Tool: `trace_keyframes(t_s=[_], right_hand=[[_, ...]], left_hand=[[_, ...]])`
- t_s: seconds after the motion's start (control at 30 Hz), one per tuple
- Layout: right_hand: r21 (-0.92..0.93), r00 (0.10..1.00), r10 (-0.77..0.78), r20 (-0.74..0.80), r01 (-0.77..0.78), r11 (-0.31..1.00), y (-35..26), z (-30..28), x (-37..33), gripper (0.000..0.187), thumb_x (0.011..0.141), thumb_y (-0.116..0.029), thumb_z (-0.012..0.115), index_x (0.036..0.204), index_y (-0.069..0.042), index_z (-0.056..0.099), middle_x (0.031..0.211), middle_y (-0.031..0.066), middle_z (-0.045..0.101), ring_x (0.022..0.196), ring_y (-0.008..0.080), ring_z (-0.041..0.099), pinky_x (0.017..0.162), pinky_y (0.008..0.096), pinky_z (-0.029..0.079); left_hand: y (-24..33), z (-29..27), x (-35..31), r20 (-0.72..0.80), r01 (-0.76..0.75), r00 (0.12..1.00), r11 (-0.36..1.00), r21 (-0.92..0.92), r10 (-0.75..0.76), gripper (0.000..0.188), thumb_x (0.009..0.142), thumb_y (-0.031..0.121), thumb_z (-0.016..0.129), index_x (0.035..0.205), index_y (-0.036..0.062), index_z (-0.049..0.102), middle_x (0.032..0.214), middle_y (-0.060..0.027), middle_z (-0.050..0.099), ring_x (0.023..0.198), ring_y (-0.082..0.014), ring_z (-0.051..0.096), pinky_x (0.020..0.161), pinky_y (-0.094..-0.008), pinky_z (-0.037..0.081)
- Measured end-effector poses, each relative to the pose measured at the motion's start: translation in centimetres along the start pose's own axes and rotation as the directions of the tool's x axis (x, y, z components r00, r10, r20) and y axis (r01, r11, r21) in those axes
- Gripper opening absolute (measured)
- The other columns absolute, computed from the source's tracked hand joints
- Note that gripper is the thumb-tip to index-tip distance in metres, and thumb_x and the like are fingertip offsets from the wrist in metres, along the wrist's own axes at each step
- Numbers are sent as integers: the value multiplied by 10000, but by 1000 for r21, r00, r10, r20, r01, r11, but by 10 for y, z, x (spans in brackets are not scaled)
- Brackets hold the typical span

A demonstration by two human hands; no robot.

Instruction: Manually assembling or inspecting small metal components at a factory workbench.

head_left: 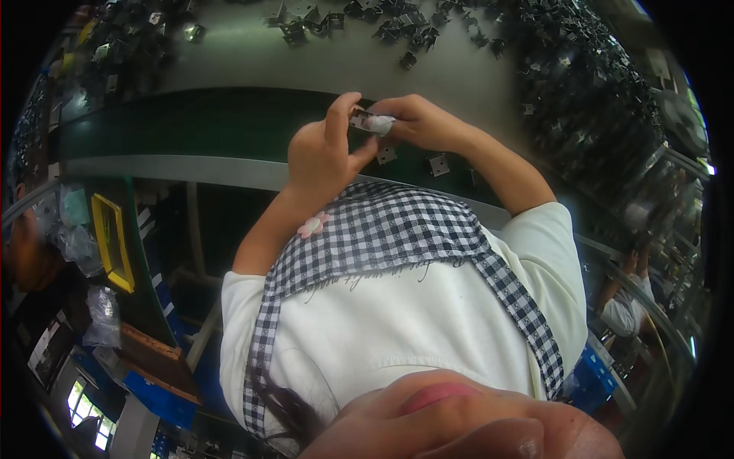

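Observation:
Above the near edge of the bench, my two hands meet over a small metal piece with a dark opening. My left hand grips it, the raised forefinger behind it and the thumb reaching below. From the other side my right hand pinches a crumpled white wad, perhaps cloth or tissue, against the piece. Its fingertips are partly hidden behind the wad. Just below my right hand lie two small metal brackets with holes, one bracket closer to the fingers and another bracket further right.
Many dark metal brackets lie scattered across the far side of the grey tabletop. A large heap of parts rises on the right. A green strip runs along the near edge. A yellow frame hangs at lower left; a person is at far right.

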State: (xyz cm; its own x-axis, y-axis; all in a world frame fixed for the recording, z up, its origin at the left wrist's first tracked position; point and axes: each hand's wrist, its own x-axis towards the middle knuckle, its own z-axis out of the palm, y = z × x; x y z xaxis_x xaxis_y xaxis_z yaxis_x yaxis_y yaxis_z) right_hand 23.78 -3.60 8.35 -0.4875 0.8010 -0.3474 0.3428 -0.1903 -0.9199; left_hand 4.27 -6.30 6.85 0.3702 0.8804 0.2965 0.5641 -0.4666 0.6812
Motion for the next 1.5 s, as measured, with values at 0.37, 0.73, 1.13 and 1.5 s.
trace_keyframes(t_s=[0.37, 0.73, 1.13, 1.5], right_hand=[[-955, 541, -816, -204, 72, 287, 49, -91, 1, 215, 649, -133, 694, 859, -152, 650, 1006, 16, 561, 893, 231, 568, 693, 356, 489], [-834, 477, -784, -397, 170, 526, 19, -51, 0, 152, 574, -78, 710, 697, -92, 621, 1042, 30, 613, 994, 294, 540, 857, 392, 424], [-731, 372, -903, -217, 551, 402, -12, -5, 20, 402, 602, -163, 767, 950, -67, 590, 1041, 108, 572, 948, 297, 576, 832, 402, 466], [-526, 759, -588, -278, 392, 754, 2, -2, 11, 410, 652, -68, 688, 1045, -117, 582, 1070, 85, 551, 967, 239, 568, 729, 350, 512]], left_hand=[[-28, -14, 19, 29, 6, 1000, 983, 183, -12, 293, 789, 241, 661, 996, 47, 588, 827, -89, 639, 776, -268, 615, 633, -351, 479], [-10, -9, 36, -20, 40, 999, 962, -271, -47, 294, 770, 141, 703, 1035, 33, 632, 1153, -87, 573, 1021, -212, 562, 859, -315, 452], [-5, -11, 49, -234, -142, 971, 910, -389, 51, 288, 731, 55, 716, 998, 25, 611, 947, -92, 640, 865, -201, 631, 737, -295, 506], [-47, -34, 37, -5, 212, 957, 711, -670, -290, 226, 851, 145, 639, 1018, -4, 608, 923, -41, 645, 866, -102, 603, 778, -227, 503]])
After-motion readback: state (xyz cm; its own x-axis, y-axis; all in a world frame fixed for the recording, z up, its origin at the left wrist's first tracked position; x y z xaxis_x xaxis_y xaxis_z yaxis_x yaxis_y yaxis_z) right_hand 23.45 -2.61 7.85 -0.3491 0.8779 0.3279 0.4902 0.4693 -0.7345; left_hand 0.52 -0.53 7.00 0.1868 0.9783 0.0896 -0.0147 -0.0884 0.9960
